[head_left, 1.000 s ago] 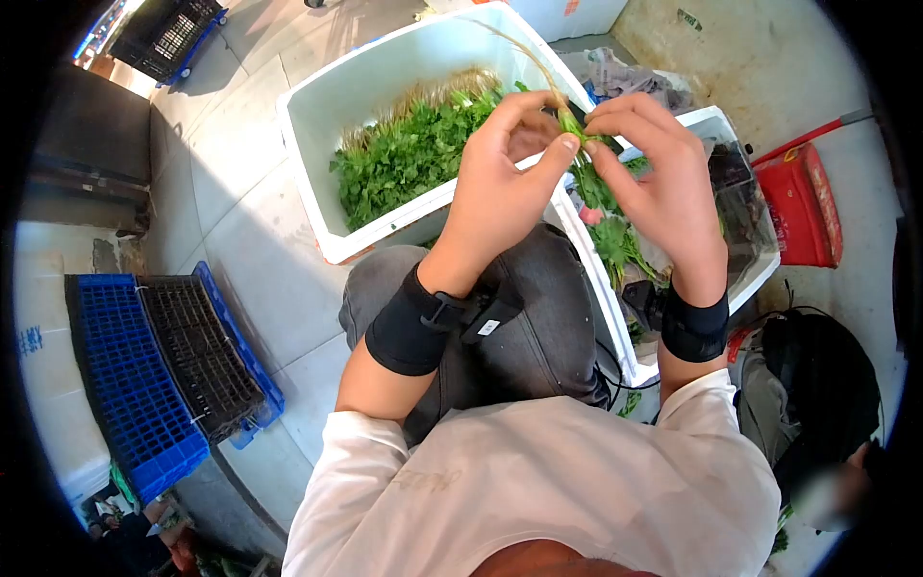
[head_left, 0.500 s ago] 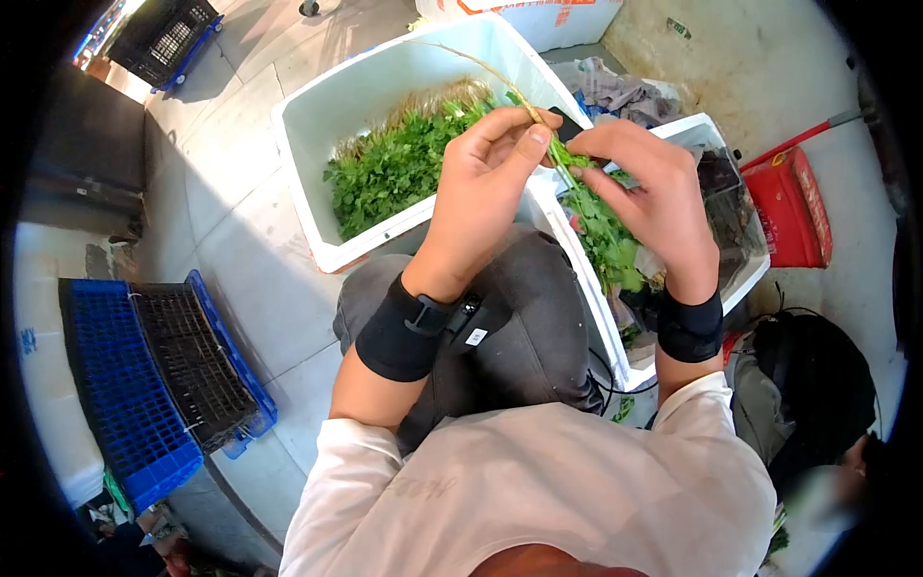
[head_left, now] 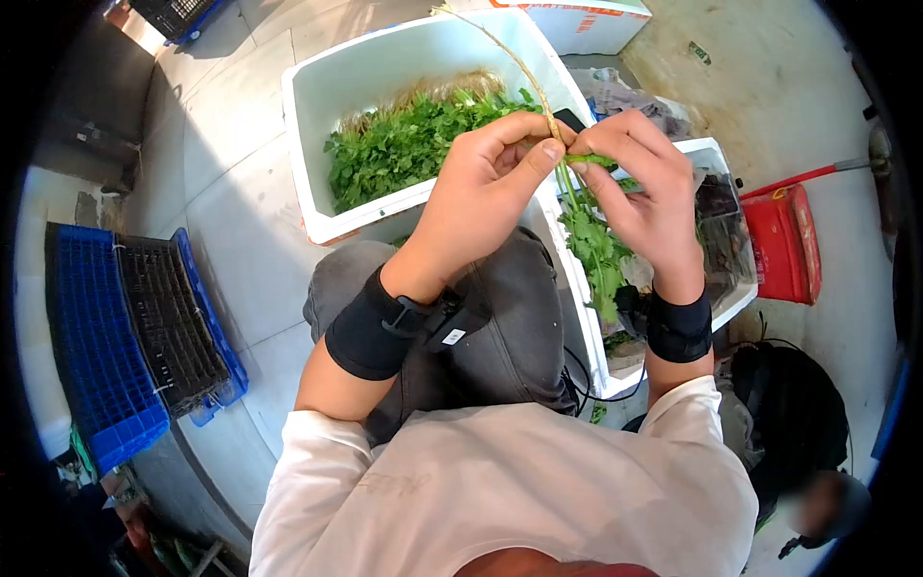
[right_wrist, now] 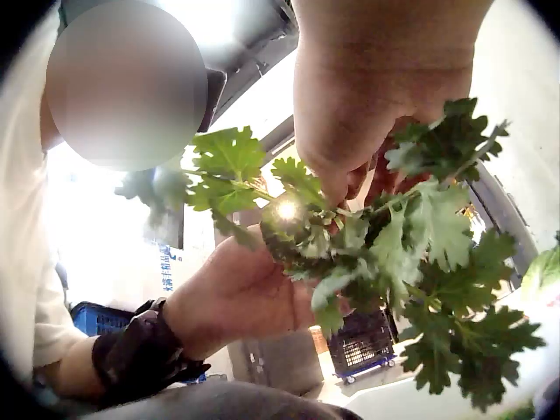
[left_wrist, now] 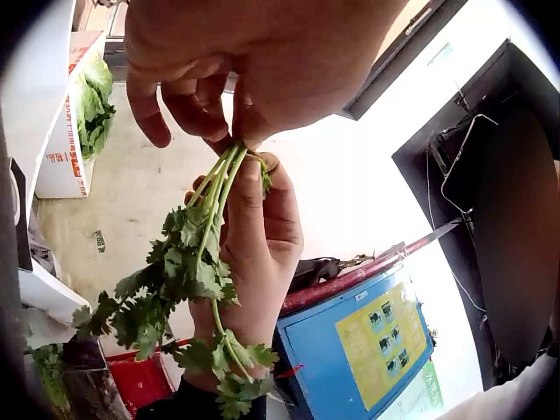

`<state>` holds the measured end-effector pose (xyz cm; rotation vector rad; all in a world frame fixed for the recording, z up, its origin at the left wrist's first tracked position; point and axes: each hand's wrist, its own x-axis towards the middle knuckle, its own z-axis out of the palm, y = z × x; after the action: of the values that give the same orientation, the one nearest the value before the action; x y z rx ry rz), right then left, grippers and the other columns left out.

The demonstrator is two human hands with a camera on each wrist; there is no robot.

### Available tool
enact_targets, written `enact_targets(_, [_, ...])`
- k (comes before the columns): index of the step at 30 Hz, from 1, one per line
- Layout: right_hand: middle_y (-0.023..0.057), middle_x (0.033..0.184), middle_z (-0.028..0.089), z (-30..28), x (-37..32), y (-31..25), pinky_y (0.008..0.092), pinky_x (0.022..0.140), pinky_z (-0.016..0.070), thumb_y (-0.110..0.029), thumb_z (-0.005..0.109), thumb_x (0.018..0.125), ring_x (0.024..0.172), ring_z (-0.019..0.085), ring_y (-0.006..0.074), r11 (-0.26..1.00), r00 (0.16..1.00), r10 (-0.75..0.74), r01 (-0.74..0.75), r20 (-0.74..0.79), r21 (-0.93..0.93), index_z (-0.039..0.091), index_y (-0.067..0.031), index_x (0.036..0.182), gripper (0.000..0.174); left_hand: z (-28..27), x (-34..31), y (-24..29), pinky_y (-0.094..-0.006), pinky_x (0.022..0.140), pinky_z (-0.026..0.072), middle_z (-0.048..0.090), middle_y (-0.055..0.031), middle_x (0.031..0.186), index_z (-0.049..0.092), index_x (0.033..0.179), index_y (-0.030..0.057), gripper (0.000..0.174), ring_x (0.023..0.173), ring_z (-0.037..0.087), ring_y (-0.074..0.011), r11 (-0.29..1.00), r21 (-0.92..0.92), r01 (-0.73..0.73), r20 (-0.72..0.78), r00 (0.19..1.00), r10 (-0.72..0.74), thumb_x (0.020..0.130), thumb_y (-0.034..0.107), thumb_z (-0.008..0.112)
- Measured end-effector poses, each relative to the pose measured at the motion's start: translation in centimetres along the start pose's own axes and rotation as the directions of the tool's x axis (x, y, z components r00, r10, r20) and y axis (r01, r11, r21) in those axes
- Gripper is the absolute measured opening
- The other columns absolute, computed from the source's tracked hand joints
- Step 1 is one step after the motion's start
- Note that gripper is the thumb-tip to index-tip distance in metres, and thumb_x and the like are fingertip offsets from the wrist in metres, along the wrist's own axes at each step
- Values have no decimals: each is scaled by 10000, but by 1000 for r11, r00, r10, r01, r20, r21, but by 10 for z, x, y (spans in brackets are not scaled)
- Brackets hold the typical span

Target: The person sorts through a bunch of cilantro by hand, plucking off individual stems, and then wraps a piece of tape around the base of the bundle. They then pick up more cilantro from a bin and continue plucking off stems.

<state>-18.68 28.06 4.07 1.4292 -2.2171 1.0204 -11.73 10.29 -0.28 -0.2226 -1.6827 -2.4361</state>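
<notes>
I see both hands raised over the person's lap, meeting at one coriander sprig [head_left: 593, 245]. The left hand [head_left: 486, 197] has thumb and fingertips closed in a pinch on its stems, just below the root [head_left: 521, 62]. That long, pale root points away from the body, above the big foam box [head_left: 310, 144], where a leafy heap [head_left: 394, 159] lies. On my other side, the right hand [head_left: 644, 183] is curled in, thumb against forefinger, pinching a thin green stem right beside the left fingertips. The sprig's leaves hang down over the second foam box [head_left: 577, 308], near the right wrist. A red dustpan [head_left: 784, 245] sits just beyond that box; well off to the left I have a blue crate [head_left: 87, 327] beside a black crate [head_left: 163, 317].
</notes>
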Motion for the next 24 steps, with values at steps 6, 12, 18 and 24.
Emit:
enact_targets(6, [115, 939, 658, 16, 2, 0, 354, 735, 537, 18, 738, 788, 823, 667, 299, 999, 998, -13, 15, -64, 42, 699, -15, 1008, 226, -9, -5, 3, -221, 758, 464, 693, -18, 964, 685, 1137, -41, 214, 853, 567, -46, 986, 165, 0, -34, 999, 6, 1012, 122, 624])
enact_targets(12, [104, 940, 686, 17, 5, 3, 329, 721, 548, -1, 781, 772, 823, 685, 274, 996, 997, -50, 55, -59, 74, 731, -27, 1007, 242, -9, -7, 7, -224, 805, 487, 726, -36, 1040, 692, 1174, -43, 246, 920, 614, -61, 1000, -21, -8, -114, 994, 6, 1005, 129, 647])
enact_targets(18, [91, 911, 693, 10, 2, 1, 320, 703, 556, -8, 785, 766, 799, 693, 255, 995, 994, -88, 91, -66, 41, 755, -37, 984, 222, -7, -8, 6, -219, 801, 486, 729, -48, 1071, 698, 1165, -45, 240, 925, 611, -57, 1000, 14, 24, -71, 997, -23, 1000, 123, 656])
enact_targets(24, [90, 886, 661, 14, -1, 0, 288, 648, 522, 16, 749, 804, 714, 632, 193, 994, 996, -10, 20, -92, 106, 728, -22, 1004, 204, -5, -8, 1, -206, 725, 467, 722, -30, 1004, 700, 1166, -53, 237, 831, 562, -35, 994, 107, -35, -54, 998, 41, 997, 107, 660])
